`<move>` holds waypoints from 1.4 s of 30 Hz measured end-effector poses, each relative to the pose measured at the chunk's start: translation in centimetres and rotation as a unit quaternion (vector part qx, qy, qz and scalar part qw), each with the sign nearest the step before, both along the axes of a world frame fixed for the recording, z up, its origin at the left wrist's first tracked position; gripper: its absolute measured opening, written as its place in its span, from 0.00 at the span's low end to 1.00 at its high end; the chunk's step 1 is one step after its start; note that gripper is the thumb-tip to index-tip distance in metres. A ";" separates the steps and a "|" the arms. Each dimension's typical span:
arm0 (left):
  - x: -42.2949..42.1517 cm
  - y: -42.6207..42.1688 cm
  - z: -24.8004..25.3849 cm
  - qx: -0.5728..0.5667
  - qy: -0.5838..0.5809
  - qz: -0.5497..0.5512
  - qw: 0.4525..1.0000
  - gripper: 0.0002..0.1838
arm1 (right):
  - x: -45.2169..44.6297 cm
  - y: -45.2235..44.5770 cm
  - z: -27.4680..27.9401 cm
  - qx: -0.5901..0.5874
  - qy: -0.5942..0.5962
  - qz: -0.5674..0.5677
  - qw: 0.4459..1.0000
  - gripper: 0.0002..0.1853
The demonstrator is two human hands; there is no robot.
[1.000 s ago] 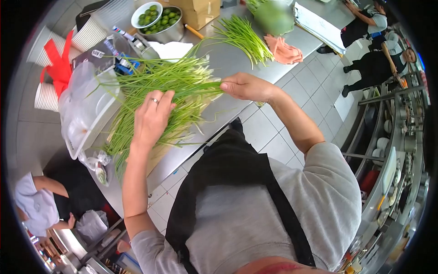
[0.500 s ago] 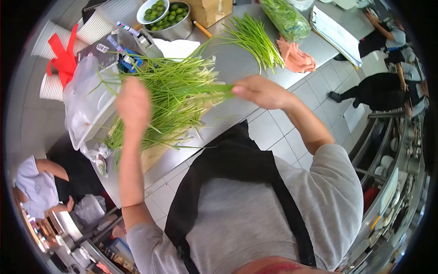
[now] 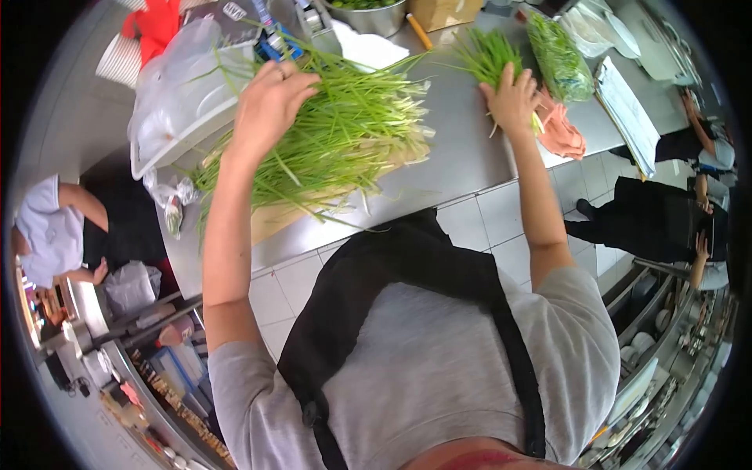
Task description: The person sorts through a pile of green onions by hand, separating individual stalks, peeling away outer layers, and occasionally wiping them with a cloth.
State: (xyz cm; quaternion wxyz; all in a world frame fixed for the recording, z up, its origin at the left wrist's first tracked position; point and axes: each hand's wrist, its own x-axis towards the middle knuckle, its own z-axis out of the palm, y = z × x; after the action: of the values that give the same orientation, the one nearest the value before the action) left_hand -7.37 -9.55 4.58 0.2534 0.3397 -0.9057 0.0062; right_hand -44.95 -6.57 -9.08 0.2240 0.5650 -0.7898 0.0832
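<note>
A large, loose heap of thin green onions (image 3: 352,117) with pale ends covers a wooden board at the counter's edge. My left hand (image 3: 270,106) is at the leafy left side of this heap, its fingers curled down on some green onions; the fingertips are partly hidden. Over to the right, my right hand (image 3: 513,102) rests on a smaller, tidier bunch of green onions (image 3: 489,55), fingers spread over it and thumb apart. An orange-pink cloth (image 3: 560,129) lies just right of that bunch.
A white tray with plastic bags (image 3: 176,102) stands left of the heap. Behind are a metal bowl (image 3: 372,19), an orange-handled tool (image 3: 420,33) and a cardboard box (image 3: 446,12). A bag of greens (image 3: 560,59) and a clipboard (image 3: 630,113) lie right. Other people stand on both sides.
My right hand has moved right, from beside the heap with green onions in its fingers, onto the smaller bunch. My left hand has shifted up along the heap. The view has turned slightly.
</note>
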 end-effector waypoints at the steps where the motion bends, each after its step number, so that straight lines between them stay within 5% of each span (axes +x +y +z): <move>1: 0.3 -0.2 -0.1 0.007 -0.004 0.010 1.000 0.09 | 0.2 0.3 1.0 -0.008 0.030 -0.008 0.999 0.40; 4: 1.7 -1.3 -0.9 0.028 -0.033 0.018 0.999 0.12 | 3.1 1.0 3.6 -0.039 0.036 0.017 0.998 0.37; 6: 2.3 -1.5 -2.3 -0.132 -0.083 0.052 0.986 0.13 | 4.9 1.3 4.6 -0.069 0.019 0.042 0.997 0.35; 8: 2.6 -0.7 -1.6 -0.165 -0.107 0.084 0.977 0.14 | 7.1 1.3 5.4 -0.113 -0.030 0.189 0.975 0.27; 10: 3.5 -0.4 -1.1 -0.118 -0.029 0.054 0.991 0.10 | 10.1 1.9 6.5 -0.146 -0.044 0.239 0.959 0.18; 12: 4.5 1.4 -0.2 -0.056 -0.049 0.080 0.994 0.10 | 12.8 2.7 6.9 -0.059 -0.181 0.324 0.927 0.09; 15: 6.6 5.1 -0.4 0.075 -0.059 0.109 0.989 0.13 | 17.2 4.3 6.1 -0.023 -0.239 0.464 0.853 0.07; 18: 8.9 8.3 -2.9 0.249 -0.045 0.057 0.966 0.14 | 20.5 6.0 5.2 0.111 -0.237 0.469 0.844 0.09; 21: 10.2 11.5 -6.6 0.310 -0.016 0.027 0.950 0.14 | 21.4 5.3 3.7 0.030 -0.150 0.431 0.889 0.09; 26: 8.5 13.9 -8.5 0.307 0.103 0.033 0.946 0.25 | 22.2 4.2 4.0 0.088 -0.098 0.404 0.905 0.06; 28: 6.9 14.0 -8.1 0.131 0.094 0.023 0.987 0.25 | 22.6 3.9 4.7 0.095 -0.095 0.411 0.902 0.06; 31: 5.2 13.8 -7.4 0.092 0.076 0.026 0.993 0.26 | 22.7 3.0 7.4 0.202 -0.139 0.379 0.892 0.03; 37: 5.3 13.1 -8.7 0.125 0.045 0.044 0.990 0.25 | 19.9 0.8 13.3 0.123 -0.203 0.401 0.885 0.06; 39: 5.4 12.9 -8.3 0.140 0.050 0.044 0.988 0.25 | 18.9 0.2 14.1 0.173 -0.314 0.393 0.847 0.07; 42: 5.6 12.6 -7.4 0.147 0.063 0.046 0.986 0.24 | 17.3 -1.7 13.3 0.227 -0.319 0.343 0.854 0.04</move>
State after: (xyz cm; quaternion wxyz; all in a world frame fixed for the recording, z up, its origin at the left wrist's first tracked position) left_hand -1.73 3.03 -2.85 0.2566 0.4144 -0.8623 -0.1372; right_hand -27.66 -8.31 4.25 -0.2181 0.7775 -0.5708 0.1487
